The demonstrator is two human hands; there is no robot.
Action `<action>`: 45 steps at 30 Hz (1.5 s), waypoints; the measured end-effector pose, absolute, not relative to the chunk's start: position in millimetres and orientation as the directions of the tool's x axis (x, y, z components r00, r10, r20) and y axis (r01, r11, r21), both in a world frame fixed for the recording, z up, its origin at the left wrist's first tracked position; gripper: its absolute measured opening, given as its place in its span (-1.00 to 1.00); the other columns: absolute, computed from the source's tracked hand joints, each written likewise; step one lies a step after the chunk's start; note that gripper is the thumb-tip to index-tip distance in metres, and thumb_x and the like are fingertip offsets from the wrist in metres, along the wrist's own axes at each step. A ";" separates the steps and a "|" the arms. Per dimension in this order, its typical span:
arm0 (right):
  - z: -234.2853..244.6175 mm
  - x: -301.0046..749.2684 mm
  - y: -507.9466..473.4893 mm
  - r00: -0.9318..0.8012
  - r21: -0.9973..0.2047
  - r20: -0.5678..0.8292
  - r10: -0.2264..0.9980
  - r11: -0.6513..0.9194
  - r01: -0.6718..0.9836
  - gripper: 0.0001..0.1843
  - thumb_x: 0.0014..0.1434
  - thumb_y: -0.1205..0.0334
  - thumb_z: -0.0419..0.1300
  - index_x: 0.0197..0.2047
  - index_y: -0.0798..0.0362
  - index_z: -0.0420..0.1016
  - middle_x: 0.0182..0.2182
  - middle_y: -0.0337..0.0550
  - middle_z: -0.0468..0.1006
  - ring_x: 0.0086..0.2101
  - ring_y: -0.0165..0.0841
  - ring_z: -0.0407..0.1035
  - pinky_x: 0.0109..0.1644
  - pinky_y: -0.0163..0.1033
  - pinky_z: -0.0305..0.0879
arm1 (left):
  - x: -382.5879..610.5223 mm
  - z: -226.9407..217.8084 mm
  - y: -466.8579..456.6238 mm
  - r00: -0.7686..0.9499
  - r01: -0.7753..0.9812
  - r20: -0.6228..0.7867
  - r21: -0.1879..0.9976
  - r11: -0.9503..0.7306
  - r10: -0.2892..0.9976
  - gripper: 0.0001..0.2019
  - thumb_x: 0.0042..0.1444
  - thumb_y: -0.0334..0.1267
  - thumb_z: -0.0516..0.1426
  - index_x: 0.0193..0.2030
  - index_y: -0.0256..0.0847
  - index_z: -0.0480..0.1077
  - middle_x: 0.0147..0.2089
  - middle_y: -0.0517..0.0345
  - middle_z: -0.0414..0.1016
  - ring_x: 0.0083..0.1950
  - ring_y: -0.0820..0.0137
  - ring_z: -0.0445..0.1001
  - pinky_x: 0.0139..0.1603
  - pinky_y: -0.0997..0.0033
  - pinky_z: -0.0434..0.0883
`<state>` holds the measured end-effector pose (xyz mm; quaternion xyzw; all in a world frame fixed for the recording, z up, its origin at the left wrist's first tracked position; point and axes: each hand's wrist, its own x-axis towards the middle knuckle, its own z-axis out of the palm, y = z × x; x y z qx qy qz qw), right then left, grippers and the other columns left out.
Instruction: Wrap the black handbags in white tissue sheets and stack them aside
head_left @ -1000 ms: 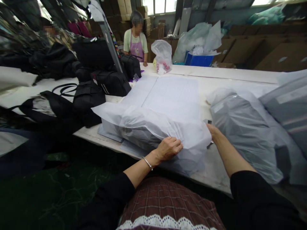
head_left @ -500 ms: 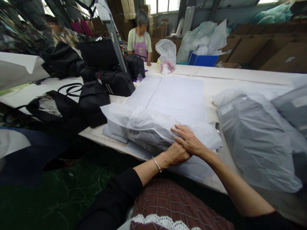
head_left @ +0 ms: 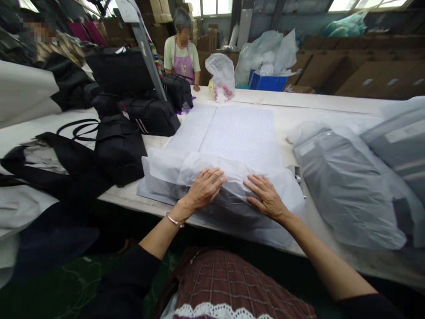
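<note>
The person's left hand (head_left: 206,189) and right hand (head_left: 266,198) rest on a translucent plastic bag (head_left: 229,206), which lies along the near edge of the white counter (head_left: 316,226) with a dark form showing faintly through it. The left fingers sit close together, slightly curved over the top; the right fingers are spread apart, laid on the plastic. Neither hand appears to be clamped on anything.

As far as can be judged, the dark contents are already inside and the plastic lies over them, loose and wrinkled; whether its mouth is folded or closed cannot be told. Beyond it lie flat white sheets (head_left: 244,128), and a small metal object (head_left: 296,173) sits at its right end.

To the right, 2 bundles, a near bundle (head_left: 345,186) and a far bundle (head_left: 398,137), are already covered in similar plastic. To the left, several pieces have no such cover: a black bag (head_left: 119,148) with looped handles nearby, a striped black bag (head_left: 151,116), and an open black bag (head_left: 83,159) with pale stuffing (head_left: 44,157) showing. Across the counter stands 1 co-worker (head_left: 182,57).
</note>
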<state>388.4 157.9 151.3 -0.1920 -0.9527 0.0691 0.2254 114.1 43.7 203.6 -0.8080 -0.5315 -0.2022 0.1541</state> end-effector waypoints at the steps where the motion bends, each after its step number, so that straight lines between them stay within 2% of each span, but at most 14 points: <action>1: 151.7 388.3 157.7 -0.823 -0.220 0.406 0.398 0.916 0.335 -0.44 0.35 0.03 0.08 0.36 -0.09 0.16 0.33 -0.07 0.19 0.32 -0.09 0.01 0.39 0.22 -0.08 | 108.1 198.1 43.6 0.353 0.925 0.500 -0.057 -0.377 0.791 -0.72 0.26 -0.39 0.05 0.09 -0.20 0.38 0.19 -0.02 0.41 0.29 0.20 0.29 0.27 0.10 0.25; 6: 153.9 388.0 155.9 -0.818 -0.232 0.401 0.413 0.909 0.345 -0.44 0.34 0.02 0.09 0.36 -0.08 0.18 0.32 -0.06 0.20 0.31 -0.08 0.03 0.39 0.21 -0.07 | 104.0 180.5 43.0 0.356 0.920 0.569 -0.074 -0.385 0.741 -0.83 0.32 -0.37 0.02 -0.13 -0.18 0.44 0.05 0.05 0.50 0.15 0.27 0.39 0.15 0.20 0.33; 11: 157.1 387.2 153.4 -0.812 -0.210 0.413 0.412 0.911 0.356 -0.39 0.33 0.01 0.11 0.38 -0.06 0.14 0.31 -0.03 0.22 0.29 -0.07 0.07 0.38 0.21 -0.03 | 99.4 171.4 34.6 0.503 0.842 0.481 -0.088 -0.532 0.718 -0.77 0.36 -0.37 -0.05 -0.24 -0.22 0.42 -0.28 0.10 0.49 -0.17 0.35 0.44 -0.11 0.32 0.37; 13: 158.6 387.2 152.2 -0.810 -0.198 0.418 0.411 0.911 0.361 -0.38 0.32 0.01 0.11 0.38 -0.04 0.13 0.31 -0.02 0.22 0.28 -0.08 0.09 0.38 0.20 -0.03 | 95.7 168.1 31.7 0.522 0.831 0.447 -0.077 -0.550 0.726 -0.75 0.36 -0.36 -0.06 -0.27 -0.23 0.40 -0.34 0.10 0.46 -0.23 0.35 0.42 -0.18 0.33 0.36; 16: 160.8 387.7 150.6 -0.811 -0.184 0.411 0.416 0.909 0.373 -0.39 0.33 0.02 0.11 0.37 -0.03 0.14 0.31 -0.01 0.22 0.28 -0.09 0.10 0.38 0.18 -0.02 | 91.3 170.8 32.0 0.537 0.813 0.404 -0.015 -0.582 0.740 -0.76 0.37 -0.26 -0.03 -0.26 -0.24 0.40 -0.32 0.07 0.47 -0.22 0.34 0.43 -0.20 0.34 0.36; 20: 162.0 387.2 149.0 -0.813 -0.169 0.393 0.429 0.903 0.395 -0.40 0.34 0.01 0.10 0.37 -0.02 0.15 0.31 0.01 0.21 0.28 -0.11 0.10 0.38 0.18 -0.01 | 92.0 189.8 44.3 0.506 0.775 0.406 0.173 -0.608 0.761 -0.68 0.37 -0.06 -0.03 -0.08 -0.25 0.39 -0.27 0.10 0.54 -0.24 0.39 0.49 -0.25 0.43 0.40; 22: 161.9 385.9 148.6 -0.816 -0.159 0.385 0.432 0.901 0.402 -0.40 0.34 0.00 0.10 0.37 -0.02 0.15 0.31 0.01 0.21 0.29 -0.11 0.09 0.37 0.18 0.00 | 97.9 198.5 56.8 0.436 0.791 0.445 0.225 -0.569 0.782 -0.69 0.41 -0.13 -0.09 -0.04 -0.24 0.39 -0.21 0.08 0.56 -0.19 0.42 0.52 -0.21 0.44 0.41; 24: 161.6 385.6 148.4 -0.819 -0.151 0.372 0.437 0.899 0.411 -0.39 0.33 -0.01 0.10 0.37 -0.03 0.15 0.31 0.01 0.21 0.29 -0.12 0.09 0.37 0.18 0.00 | 106.9 200.7 71.5 0.406 0.817 0.471 0.197 -0.542 0.783 -0.69 0.41 -0.17 -0.10 0.05 -0.23 0.37 -0.02 0.00 0.55 0.01 0.35 0.51 -0.02 0.36 0.42; 27: 162.1 391.6 147.8 -0.819 -0.153 0.361 0.445 0.895 0.419 -0.38 0.32 -0.02 0.13 0.36 -0.02 0.16 0.31 0.00 0.21 0.29 -0.11 0.08 0.36 0.16 0.04 | 119.7 188.7 90.1 0.472 0.837 0.413 0.067 -0.543 0.778 -0.54 0.37 -0.07 -0.05 0.32 -0.21 0.18 0.34 -0.09 0.28 0.39 0.20 0.19 0.34 0.08 0.18; 29: 165.4 400.0 146.0 -0.816 -0.171 0.356 0.455 0.890 0.422 -0.38 0.30 -0.02 0.15 0.35 -0.02 0.19 0.31 0.00 0.22 0.28 -0.10 0.10 0.35 0.15 0.09 | 123.8 175.8 96.5 0.507 0.843 0.333 0.002 -0.538 0.795 -0.42 0.35 0.02 -0.07 0.41 -0.21 0.03 0.44 -0.08 0.12 0.47 0.19 0.01 0.43 0.00 0.00; 34: 192.3 397.5 128.1 -0.668 -0.275 0.471 0.576 0.815 0.510 -0.54 0.31 0.05 0.15 0.23 -0.06 0.35 0.14 -0.05 0.44 0.16 -0.14 0.28 0.31 0.11 0.17 | 121.2 159.8 96.6 0.528 0.839 0.280 -0.024 -0.544 0.802 -0.23 0.29 0.21 -0.11 0.45 -0.30 -0.10 0.46 -0.15 0.03 0.49 0.19 -0.06 0.46 0.02 -0.11; 37: 205.6 360.3 113.6 -0.635 -0.287 0.543 0.550 0.832 0.474 -0.42 0.28 -0.01 0.17 0.31 -0.05 0.24 0.19 -0.02 0.38 0.21 -0.13 0.22 0.32 0.10 0.15 | 119.3 161.1 94.6 0.536 0.830 0.303 -0.023 -0.557 0.788 -0.15 0.25 0.27 -0.09 0.44 -0.38 -0.09 0.45 -0.24 0.05 0.49 0.16 -0.07 0.46 0.01 -0.11; 41: 192.1 322.9 115.2 -0.703 -0.186 0.436 0.563 0.820 0.542 -0.25 0.25 -0.11 0.17 0.40 -0.05 0.10 0.31 -0.01 0.22 0.28 -0.08 0.10 0.38 0.17 -0.01 | 119.2 160.5 94.9 0.549 0.818 0.325 -0.018 -0.576 0.770 -0.10 0.19 0.29 -0.02 0.42 -0.45 -0.04 0.41 -0.32 0.12 0.48 0.14 -0.04 0.44 -0.01 -0.07; 45: 161.2 358.5 132.9 -0.645 -0.184 0.372 0.668 0.734 0.654 -0.17 0.21 -0.19 0.19 0.40 0.01 0.07 0.30 0.06 0.22 0.29 -0.03 0.07 0.34 0.18 0.07 | 119.4 159.0 96.9 0.538 0.820 0.340 0.000 -0.573 0.771 0.05 0.06 0.42 0.00 0.43 -0.43 -0.07 0.42 -0.32 0.09 0.47 0.11 -0.01 0.45 -0.01 -0.08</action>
